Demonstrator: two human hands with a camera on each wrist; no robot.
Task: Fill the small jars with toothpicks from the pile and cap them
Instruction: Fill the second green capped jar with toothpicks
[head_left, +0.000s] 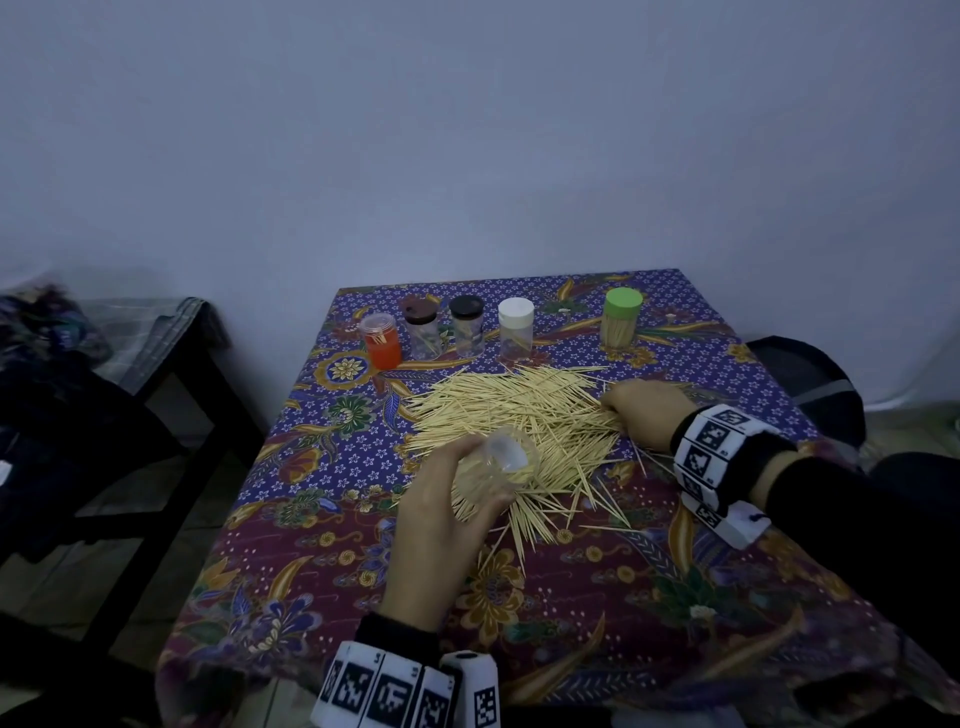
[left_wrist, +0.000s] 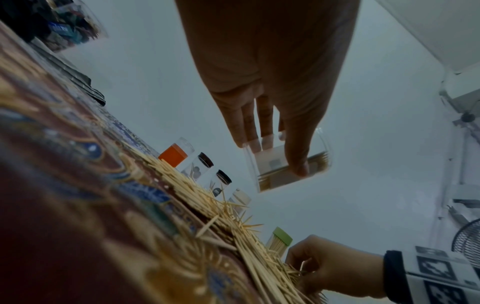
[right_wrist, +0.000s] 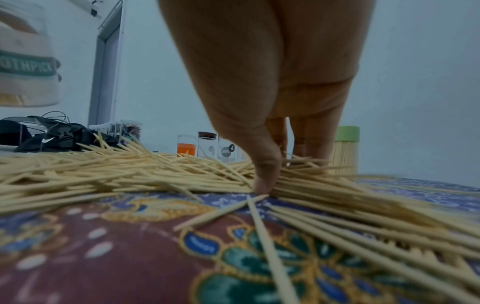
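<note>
My left hand (head_left: 457, 483) grips a clear uncapped jar (head_left: 501, 460), tilted and partly filled with toothpicks, just above the near side of the toothpick pile (head_left: 519, 410). The left wrist view shows that jar (left_wrist: 285, 170) between thumb and fingers. My right hand (head_left: 641, 410) sits at the pile's right edge, fingers curled down into the sticks. In the right wrist view its thumb (right_wrist: 265, 174) and fingers pinch a bunch of toothpicks (right_wrist: 306, 176) against the cloth. Along the back stand an orange jar (head_left: 383, 343) and brown-capped (head_left: 422, 327), black-capped (head_left: 467, 325), white-capped (head_left: 515, 322) and green-capped (head_left: 621, 318) jars.
The table wears a patterned purple cloth (head_left: 571, 597) and stands against a plain wall. A dark bench with clothes (head_left: 104, 364) is to the left. A dark bag (head_left: 810, 384) lies off the table's right edge. Loose toothpicks stray toward the near side.
</note>
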